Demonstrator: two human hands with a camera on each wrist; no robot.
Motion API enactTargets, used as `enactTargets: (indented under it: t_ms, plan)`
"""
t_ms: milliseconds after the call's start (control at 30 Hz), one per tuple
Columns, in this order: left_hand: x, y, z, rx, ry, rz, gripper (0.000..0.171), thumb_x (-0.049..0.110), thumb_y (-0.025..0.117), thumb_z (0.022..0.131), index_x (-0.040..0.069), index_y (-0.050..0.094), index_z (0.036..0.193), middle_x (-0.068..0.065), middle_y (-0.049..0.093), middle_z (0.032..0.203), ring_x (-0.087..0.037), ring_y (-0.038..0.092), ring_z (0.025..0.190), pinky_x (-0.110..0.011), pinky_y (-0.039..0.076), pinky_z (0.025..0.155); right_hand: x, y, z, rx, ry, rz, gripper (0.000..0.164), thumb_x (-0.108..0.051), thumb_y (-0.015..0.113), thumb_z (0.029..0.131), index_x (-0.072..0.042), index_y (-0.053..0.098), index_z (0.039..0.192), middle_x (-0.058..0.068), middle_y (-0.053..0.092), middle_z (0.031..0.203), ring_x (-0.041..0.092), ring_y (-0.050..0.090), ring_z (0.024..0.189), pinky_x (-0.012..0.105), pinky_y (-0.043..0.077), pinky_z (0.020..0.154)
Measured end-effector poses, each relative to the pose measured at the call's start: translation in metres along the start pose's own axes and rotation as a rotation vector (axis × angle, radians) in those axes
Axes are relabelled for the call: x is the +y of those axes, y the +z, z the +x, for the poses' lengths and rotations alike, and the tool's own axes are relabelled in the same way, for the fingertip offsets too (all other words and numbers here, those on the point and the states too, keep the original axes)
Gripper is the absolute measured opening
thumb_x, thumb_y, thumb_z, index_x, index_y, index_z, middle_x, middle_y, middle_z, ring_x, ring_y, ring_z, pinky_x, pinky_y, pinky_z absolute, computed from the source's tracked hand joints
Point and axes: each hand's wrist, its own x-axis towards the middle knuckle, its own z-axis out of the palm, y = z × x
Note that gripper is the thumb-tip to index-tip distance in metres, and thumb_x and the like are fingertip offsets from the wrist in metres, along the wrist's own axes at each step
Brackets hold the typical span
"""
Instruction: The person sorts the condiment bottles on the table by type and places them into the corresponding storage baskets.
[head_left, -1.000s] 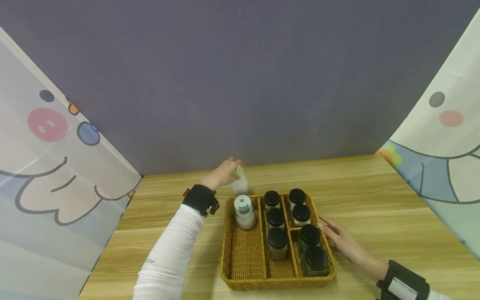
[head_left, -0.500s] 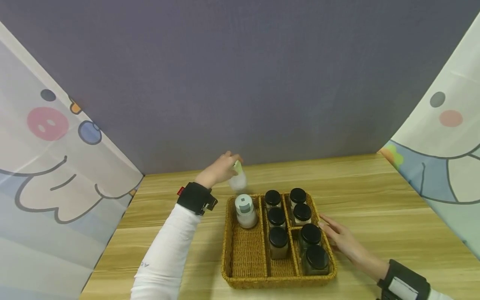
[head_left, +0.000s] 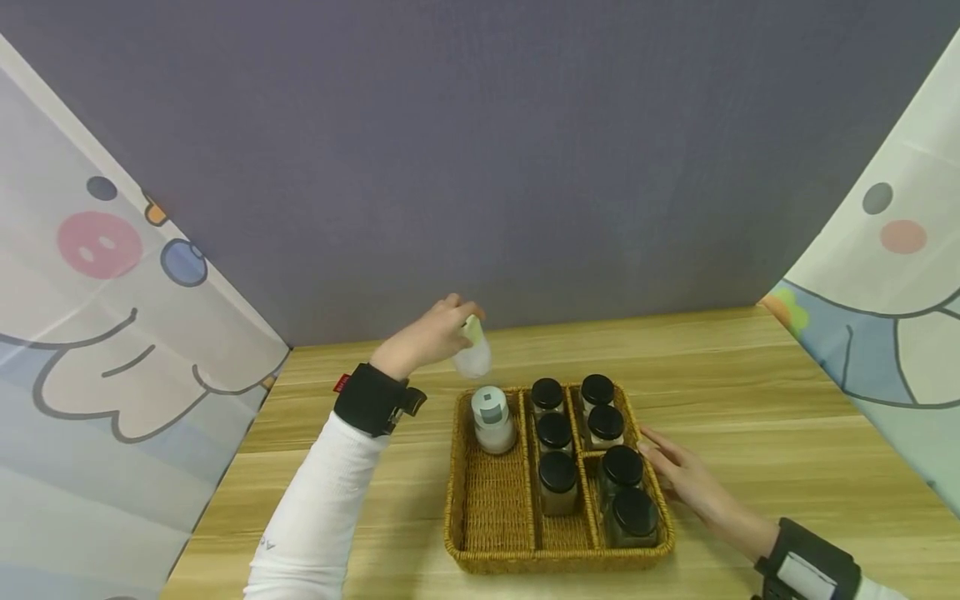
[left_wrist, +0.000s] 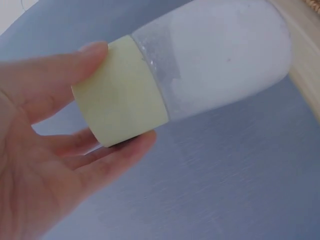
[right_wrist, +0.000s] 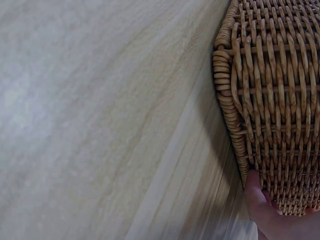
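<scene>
My left hand [head_left: 427, 335] pinches a seasoning jar [head_left: 474, 360] by its pale yellow cap [left_wrist: 120, 92], thumb on one side and fingers on the other. The left wrist view shows the jar's clear body holding white powder, tilted. Just beyond the back left corner of a woven basket [head_left: 491, 517], the jar hangs above the table. Inside the basket's left compartment stands a similar jar [head_left: 495, 427] with a whitish cap. My right hand [head_left: 697, 487] rests against the basket's right side, its fingertips [right_wrist: 255, 190] on the woven wall in the right wrist view.
Several square glass jars with black lids, such as the front middle jar [head_left: 557, 483] and the front right jar [head_left: 633, 525], fill the basket's middle and right compartments. Beneath is a wooden table [head_left: 750, 400]. A grey panel [head_left: 480, 167] rises behind it, with patterned curtains [head_left: 97, 333] on both sides.
My left hand has lifted the yellow-capped jar slightly up and to the left, away from the basket. The right hand stays at the basket's side.
</scene>
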Motion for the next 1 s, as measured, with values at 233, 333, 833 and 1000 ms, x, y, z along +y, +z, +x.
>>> enactTargets:
  t_ms: [233, 333, 833, 1000]
  plan:
    - [0.011, -0.009, -0.011, -0.017, 0.034, -0.013, 0.035, 0.006, 0.062, 0.081, 0.005, 0.053, 0.114, -0.016, 0.047, 0.107, -0.029, 0.046, 0.100, -0.038, 0.046, 0.083, 0.001, -0.001, 0.000, -0.003, 0.001, -0.011, 0.061, -0.036, 0.039, 0.094, -0.004, 0.017, 0.141, 0.034, 0.023, 0.134, 0.049, 0.026, 0.120, 0.055, 0.044, 0.082]
    - [0.015, -0.011, -0.016, -0.034, 0.052, -0.028, 0.036, 0.006, 0.063, 0.081, 0.006, 0.053, 0.115, -0.014, 0.047, 0.107, -0.027, 0.046, 0.100, -0.035, 0.047, 0.082, 0.001, -0.001, 0.000, -0.006, -0.001, -0.013, 0.061, -0.036, 0.039, 0.094, -0.004, 0.017, 0.141, 0.034, 0.022, 0.135, 0.049, 0.026, 0.120, 0.056, 0.044, 0.082]
    - [0.033, -0.011, -0.042, -0.046, 0.249, 0.013, 0.037, 0.005, 0.065, 0.077, 0.005, 0.054, 0.112, -0.005, 0.051, 0.099, -0.014, 0.050, 0.084, -0.020, 0.047, 0.070, 0.000, -0.001, 0.000, -0.008, -0.004, -0.002, 0.062, -0.037, 0.038, 0.094, -0.003, 0.017, 0.141, 0.033, 0.017, 0.137, 0.049, 0.024, 0.122, 0.056, 0.043, 0.083]
    - [0.039, -0.009, -0.049, -0.066, 0.260, 0.032, 0.037, 0.006, 0.066, 0.077, 0.006, 0.054, 0.112, -0.005, 0.049, 0.099, -0.015, 0.050, 0.084, -0.020, 0.047, 0.069, 0.001, -0.001, 0.000, -0.009, -0.004, -0.008, 0.061, -0.036, 0.038, 0.094, -0.003, 0.016, 0.141, 0.034, 0.016, 0.137, 0.049, 0.024, 0.121, 0.056, 0.044, 0.082]
